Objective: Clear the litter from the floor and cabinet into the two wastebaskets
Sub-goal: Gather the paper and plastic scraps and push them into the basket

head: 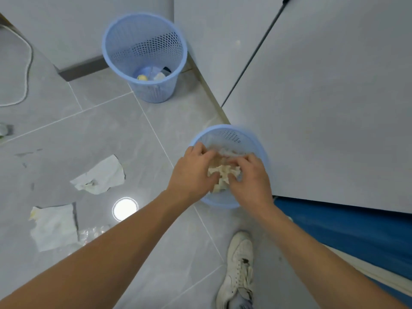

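Note:
Two blue mesh wastebaskets stand on the grey tiled floor. The far wastebasket (144,56) holds a few scraps at its bottom. Over the near wastebasket (225,136), both my hands press together on a crumpled cream paper wad (223,175). My left hand (194,172) grips the wad from the left and my right hand (250,177) from the right. Two soiled white tissues lie flat on the floor to the left: one tissue (100,175) farther off, the other tissue (54,227) nearer, beside a bit of clear plastic wrap (92,233).
A grey cabinet top (334,108) overhangs the near basket on the right. A white cable (27,70) curls at the far left, with a small scrap (4,130) at the left edge. My white shoe (239,270) stands below the basket.

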A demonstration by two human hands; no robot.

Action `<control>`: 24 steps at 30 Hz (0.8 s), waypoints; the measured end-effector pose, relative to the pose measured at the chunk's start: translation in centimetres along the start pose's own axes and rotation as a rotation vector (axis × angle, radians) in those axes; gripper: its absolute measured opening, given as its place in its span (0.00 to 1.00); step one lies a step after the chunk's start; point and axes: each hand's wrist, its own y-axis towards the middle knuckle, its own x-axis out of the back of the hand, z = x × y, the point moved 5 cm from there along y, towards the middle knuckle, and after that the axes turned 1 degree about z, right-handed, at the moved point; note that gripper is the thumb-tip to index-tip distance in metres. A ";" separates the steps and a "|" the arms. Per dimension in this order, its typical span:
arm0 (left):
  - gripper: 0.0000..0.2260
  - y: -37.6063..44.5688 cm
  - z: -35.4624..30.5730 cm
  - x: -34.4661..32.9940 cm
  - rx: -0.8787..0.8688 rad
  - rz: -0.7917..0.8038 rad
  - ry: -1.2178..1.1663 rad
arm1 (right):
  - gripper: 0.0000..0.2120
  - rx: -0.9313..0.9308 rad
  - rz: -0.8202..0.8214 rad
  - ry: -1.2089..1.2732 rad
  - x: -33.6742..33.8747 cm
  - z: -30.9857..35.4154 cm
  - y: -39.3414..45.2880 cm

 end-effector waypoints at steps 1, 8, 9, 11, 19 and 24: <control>0.18 -0.8 1.0 0.2 0.010 -0.032 0.002 | 0.13 0.036 -0.018 0.016 -0.4 0.8 0.0; 0.11 -11.1 15.4 4.0 0.218 -0.178 0.024 | 0.09 0.309 0.031 0.107 -11.3 12.0 -0.9; 0.10 -13.2 18.1 4.4 0.272 -0.192 0.023 | 0.09 0.330 0.074 0.117 -13.9 13.7 -1.1; 0.09 -17.5 23.4 4.7 0.385 -0.216 0.020 | 0.09 0.359 0.164 0.115 -19.5 16.6 -1.8; 0.14 -31.3 39.6 -0.5 0.763 -0.179 0.040 | 0.16 0.402 0.372 -0.115 -38.3 23.5 -2.4; 0.23 -31.9 43.2 -3.3 0.753 -0.240 0.189 | 0.27 0.408 0.255 -0.317 -43.3 22.9 0.4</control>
